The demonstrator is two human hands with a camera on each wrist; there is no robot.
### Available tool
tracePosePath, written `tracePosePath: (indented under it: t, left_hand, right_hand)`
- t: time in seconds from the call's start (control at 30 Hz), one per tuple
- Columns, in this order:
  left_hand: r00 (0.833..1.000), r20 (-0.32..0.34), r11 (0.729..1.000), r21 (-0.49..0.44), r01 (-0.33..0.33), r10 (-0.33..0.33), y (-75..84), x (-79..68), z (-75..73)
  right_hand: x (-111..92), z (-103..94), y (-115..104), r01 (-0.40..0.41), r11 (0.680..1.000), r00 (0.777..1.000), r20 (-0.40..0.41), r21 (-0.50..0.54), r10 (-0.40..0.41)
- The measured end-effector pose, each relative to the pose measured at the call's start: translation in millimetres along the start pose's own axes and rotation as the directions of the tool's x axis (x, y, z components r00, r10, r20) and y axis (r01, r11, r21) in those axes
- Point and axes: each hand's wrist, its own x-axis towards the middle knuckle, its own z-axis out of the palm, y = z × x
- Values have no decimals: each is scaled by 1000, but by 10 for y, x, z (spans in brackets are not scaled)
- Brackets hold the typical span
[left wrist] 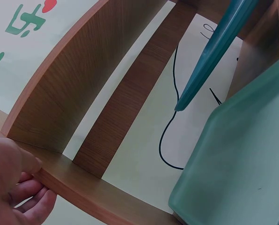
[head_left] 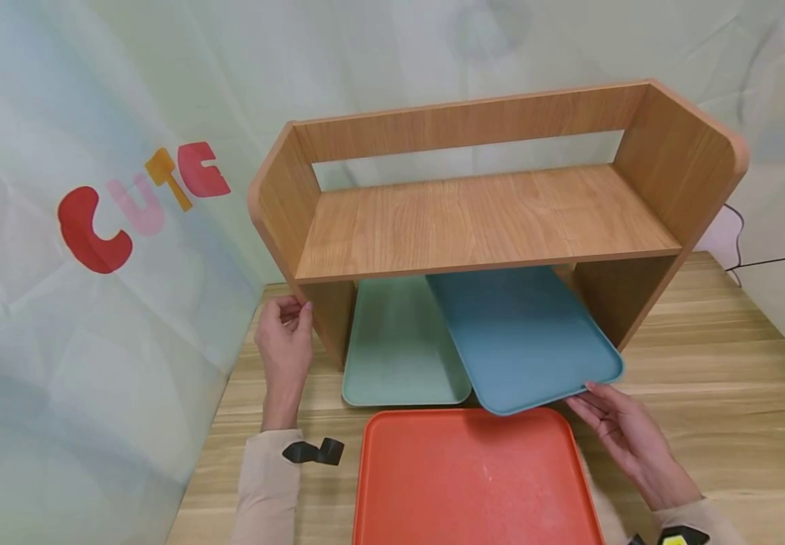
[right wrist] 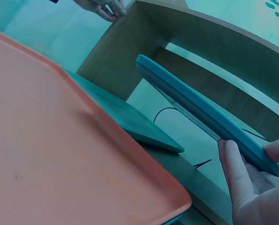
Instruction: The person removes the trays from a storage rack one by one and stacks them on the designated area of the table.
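Observation:
A wooden desktop shelf (head_left: 481, 219) stands on the table, and my left hand (head_left: 285, 341) pinches the front edge of its left side panel between thumb and fingers. My right hand (head_left: 630, 439) holds a blue tray (head_left: 528, 333) by its front right corner, thumb above and fingers underneath. That tray lies askew, its rear part hidden below the shelf board. In the right wrist view it is raised above the green tray (right wrist: 125, 117). The green tray is inside the shelf's lower space at the left, its front end sticking out.
A red tray (head_left: 467, 477) lies in front of the shelf, close to the green tray's front rim. A blue edge (right wrist: 174, 219) shows beneath its corner. The wood-grain table (head_left: 726, 378) extends to the right. Printed cloth (head_left: 126, 363) hangs behind and at the left.

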Motion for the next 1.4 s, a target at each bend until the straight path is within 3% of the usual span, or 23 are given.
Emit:
tracePosePath:
  t: [0.5,0.73,1.4]
  left_hand:
    - [1000,10,1000,4,13,-13,7,-12,-8]
    - [1000,13,1000,4,11,-11,8,-18,-11]
    - [1000,10,1000,3,12,-12,17,-11,-10]
  right_hand:
    - [-17,47,-31,-12,987,1000,-18,-163,9]
    - [-15,63,-35,-6,963,999,-44,-269,-6]
    - [-8,67,-32,-15,903,991,-124,-430,-43]
